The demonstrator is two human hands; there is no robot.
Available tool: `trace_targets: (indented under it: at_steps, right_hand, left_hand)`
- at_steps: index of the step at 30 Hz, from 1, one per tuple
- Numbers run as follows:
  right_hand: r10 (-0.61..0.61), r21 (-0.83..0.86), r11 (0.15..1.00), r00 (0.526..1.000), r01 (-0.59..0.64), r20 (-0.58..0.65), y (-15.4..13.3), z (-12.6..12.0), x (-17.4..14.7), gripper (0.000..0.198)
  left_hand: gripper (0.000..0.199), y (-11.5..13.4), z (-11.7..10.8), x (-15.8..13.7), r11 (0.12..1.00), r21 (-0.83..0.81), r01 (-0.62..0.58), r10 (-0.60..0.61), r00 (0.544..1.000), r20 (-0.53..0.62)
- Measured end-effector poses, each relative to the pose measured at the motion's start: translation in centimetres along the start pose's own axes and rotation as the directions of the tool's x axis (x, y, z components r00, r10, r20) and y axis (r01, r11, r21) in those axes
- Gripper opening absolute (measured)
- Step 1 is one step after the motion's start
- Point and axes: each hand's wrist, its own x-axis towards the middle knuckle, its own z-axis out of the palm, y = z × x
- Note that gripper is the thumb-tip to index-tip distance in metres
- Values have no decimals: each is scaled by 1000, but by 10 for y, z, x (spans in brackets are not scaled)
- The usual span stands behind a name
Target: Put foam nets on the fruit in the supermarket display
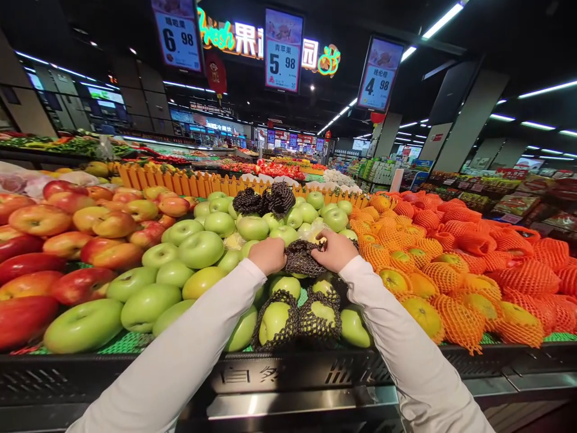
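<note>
Between my hands is a black foam net sleeve (pixel 301 258), low over the green apples (pixel 201 249). My left hand (pixel 269 255) is closed on its left end. The fingers of my right hand (pixel 335 250) pinch its right side. A bit of green shows under the net, but how far it wraps an apple is unclear. Just in front stand two apples in black nets, a left netted apple (pixel 274 322) and a right netted apple (pixel 321 313). Behind my hands, loose bunched black nets (pixel 264 199) lie on top of the apples.
Red-yellow apples (pixel 76 240) are heaped on the left. Oranges in orange nets (pixel 419 258) and fruit in red nets (pixel 509 240) fill the right. A black display edge (pixel 135 376) runs along the front, an orange picket divider (pixel 180 180) behind. Price screens (pixel 283 51) hang overhead.
</note>
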Motion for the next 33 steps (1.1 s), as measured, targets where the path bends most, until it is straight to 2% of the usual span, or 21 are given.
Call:
trace_targets:
  at_steps: [1,3,5,6,7,9,11,12,14,17,20,23,25,28,30,33]
  right_hand:
    - [-12,3,1000,999,13,-40,-1,-3,-1,24]
    - [-70,30,997,977,78,-202,-3,-9,-2,24]
    - [-166,65,977,918,202,-359,-6,-15,-4,22]
    - [-232,89,954,891,287,-389,-7,-18,-5,21]
    - [-309,123,918,874,378,-374,-8,-21,-6,19]
    - [-473,231,821,849,522,-237,-10,-27,-8,15]
    - [-587,327,753,807,571,-58,-8,-31,-9,13]
    - [-607,334,751,794,570,8,-7,-32,-8,12]
    - [-596,241,790,798,564,88,-2,-32,-5,12]
    - [-511,40,858,844,511,165,7,-25,4,22]
    - [-442,-6,889,863,457,244,12,-13,12,33]
    - [-480,19,870,834,494,271,15,-5,17,44]
    - [-527,35,844,816,535,236,18,-6,20,51]
    - [-540,35,840,829,541,146,21,-12,22,42]
    - [-525,36,851,844,524,112,22,-17,22,28]
    - [-540,23,841,838,540,79,17,-22,18,16]
  left_hand:
    - [18,1,0,0,1000,2,-14,14,999,29]
    - [20,2,1,1,998,-13,-56,57,995,78]
    - [23,2,2,2,995,-32,-96,99,991,89]
    - [24,2,2,3,993,-35,-110,113,990,87]
    - [24,2,3,3,992,-37,-120,122,989,85]
    - [25,1,3,4,991,-46,-128,131,987,88]
    - [26,1,3,4,989,-62,-137,143,985,100]
    - [26,1,3,4,988,-68,-141,147,983,106]
    - [25,1,1,4,987,-70,-144,151,983,108]
    - [21,2,-1,3,985,-77,-155,162,982,94]
    - [20,3,-2,3,977,-129,-170,178,983,51]
    - [17,3,-2,5,968,-212,-134,142,990,23]
    - [12,2,-2,7,960,-270,-77,88,996,28]
    - [9,1,-2,8,952,-305,-21,31,999,28]
    - [11,0,-2,8,960,-280,-26,32,999,18]
    - [19,-3,-2,6,973,-222,-64,68,998,11]
